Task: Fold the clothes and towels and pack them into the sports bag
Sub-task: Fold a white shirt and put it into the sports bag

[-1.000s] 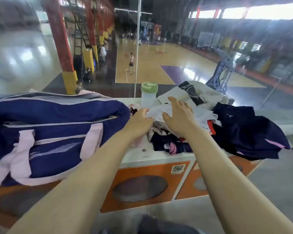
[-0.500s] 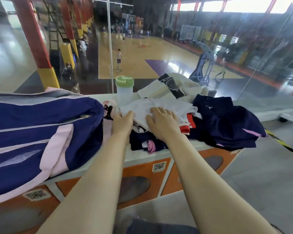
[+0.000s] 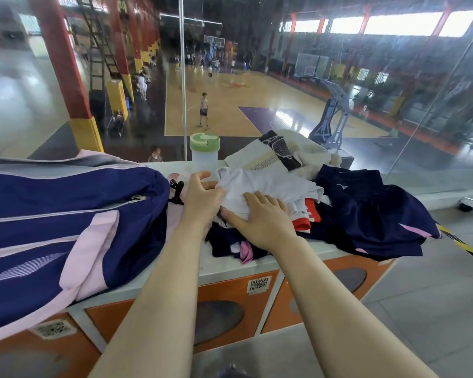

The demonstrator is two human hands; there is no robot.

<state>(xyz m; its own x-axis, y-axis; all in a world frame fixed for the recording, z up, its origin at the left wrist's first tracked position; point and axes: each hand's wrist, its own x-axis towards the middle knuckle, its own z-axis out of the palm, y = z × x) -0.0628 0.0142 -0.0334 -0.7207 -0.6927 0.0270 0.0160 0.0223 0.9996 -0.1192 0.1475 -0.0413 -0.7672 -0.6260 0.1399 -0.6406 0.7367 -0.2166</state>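
Big navy and pink sports bag (image 3: pixel 66 214) lying on its side at the left of the white ledge (image 3: pixel 230 266), zipper apparently closed, bulky but soft-walled; likely to sag when lifted, so best opened where it lies. Heap of clothes (image 3: pixel 298 211) just beside it to the right: dark navy garment (image 3: pixel 372 211) spread at the far end, pale folded pieces behind, red and pink bits underneath. All light, limp, prone to dragging neighbours along. White garment (image 3: pixel 271 186) on top, thin and creased; best taken by an edge or shoulder seam and shaken flat. Left hand (image 3: pixel 201 199) at its left edge, fingers curled into the cloth, seemingly pinching it though hidden by the hand's back. Right hand (image 3: pixel 262 216) pressing flat on top, fingers spread, gripping nothing. Green-lidded bottle (image 3: pixel 204 152) upright behind.
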